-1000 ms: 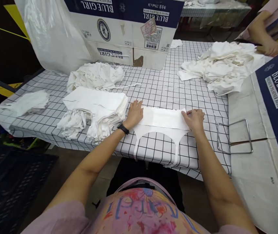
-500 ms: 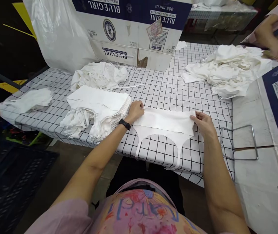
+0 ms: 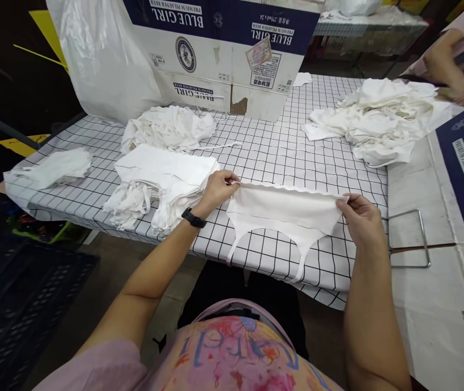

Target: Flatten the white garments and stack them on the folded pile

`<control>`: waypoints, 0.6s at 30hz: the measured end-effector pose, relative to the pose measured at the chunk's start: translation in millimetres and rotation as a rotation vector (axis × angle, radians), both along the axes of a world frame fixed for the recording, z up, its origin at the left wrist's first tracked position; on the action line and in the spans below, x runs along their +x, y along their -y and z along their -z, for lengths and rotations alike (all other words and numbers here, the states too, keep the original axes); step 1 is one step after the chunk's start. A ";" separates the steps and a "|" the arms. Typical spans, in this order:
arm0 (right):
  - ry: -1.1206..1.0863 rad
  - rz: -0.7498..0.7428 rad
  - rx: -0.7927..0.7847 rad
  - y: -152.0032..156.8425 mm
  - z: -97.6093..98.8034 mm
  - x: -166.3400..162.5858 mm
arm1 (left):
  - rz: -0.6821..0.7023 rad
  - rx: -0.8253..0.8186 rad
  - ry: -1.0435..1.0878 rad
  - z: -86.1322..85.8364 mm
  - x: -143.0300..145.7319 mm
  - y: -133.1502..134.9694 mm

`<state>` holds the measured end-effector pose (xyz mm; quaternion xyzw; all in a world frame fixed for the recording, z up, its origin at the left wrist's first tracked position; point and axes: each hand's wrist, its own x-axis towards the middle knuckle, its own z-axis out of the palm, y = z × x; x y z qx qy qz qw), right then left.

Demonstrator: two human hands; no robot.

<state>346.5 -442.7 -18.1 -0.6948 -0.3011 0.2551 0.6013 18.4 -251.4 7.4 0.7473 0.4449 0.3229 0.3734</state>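
Observation:
A white cloth bag with two handle straps (image 3: 284, 209) is held up just above the checked tablecloth (image 3: 273, 157), stretched between both hands. My left hand (image 3: 218, 187) pinches its top left corner, and my right hand (image 3: 360, 217) pinches its top right corner. The straps hang down towards the table's front edge. To the left of my left hand lies a neat stack of folded white bags (image 3: 167, 179).
A loose heap of white bags (image 3: 382, 117) lies at the back right, another heap (image 3: 170, 127) behind the stack, a small pile (image 3: 58, 165) at the far left. A Blue Girl carton (image 3: 232, 49) and plastic sack (image 3: 101, 54) stand behind. A wire frame (image 3: 405, 239) rests right. Another person's arm (image 3: 446, 65) shows top right.
The bag lay flat under both hands; now both hands have pinched its top corners, lifted it off the table and pulled it wider. The right hand moved further right.

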 end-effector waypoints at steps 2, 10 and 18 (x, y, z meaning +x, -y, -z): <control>-0.031 -0.002 0.055 8.2 -10.9 -6.6 | 0.020 0.002 0.035 -8.1 -6.4 3.3; -0.162 -0.059 0.111 38.2 -50.3 -27.4 | 0.144 -0.285 0.336 -35.2 -33.0 18.4; -0.186 -0.123 0.126 53.9 -60.7 -23.3 | 0.120 -0.208 0.372 -63.2 -51.3 33.6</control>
